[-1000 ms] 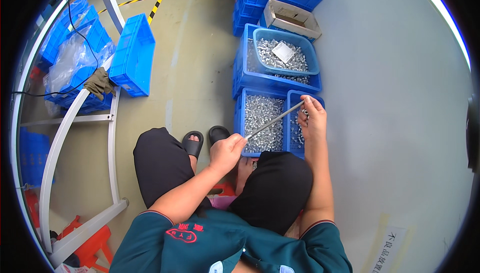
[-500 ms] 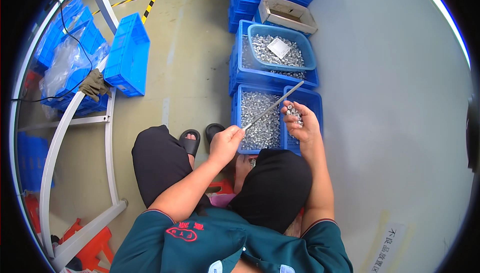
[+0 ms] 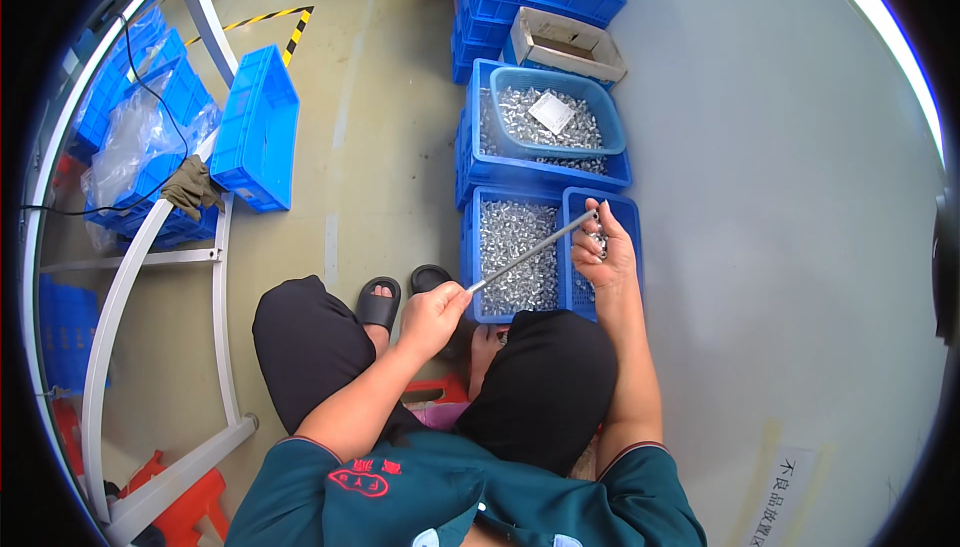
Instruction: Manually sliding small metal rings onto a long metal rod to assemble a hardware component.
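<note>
We've our L hand [image 3: 432,319] gripping the near end of a rod [image 3: 532,252], slanting up over a blue crate [image 3: 469,247] of silvery parts [image 3: 510,230] to our R hand [image 3: 616,259], curled round small metal pcs [image 3: 599,240] & seemingly touching the rod's far end. We're prob. bringing pcs & rod tip together; next move calls for steady aim. Rod looks slim, straight, dull grey; pcs shiny.

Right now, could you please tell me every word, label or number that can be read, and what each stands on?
I won't copy wording, only locate it.
Teal shirt: red characters and an outlined red emblem.
White strip on the grey surface, lower right: dark characters.
White slip in the light-blue basket: too small to read.
</note>
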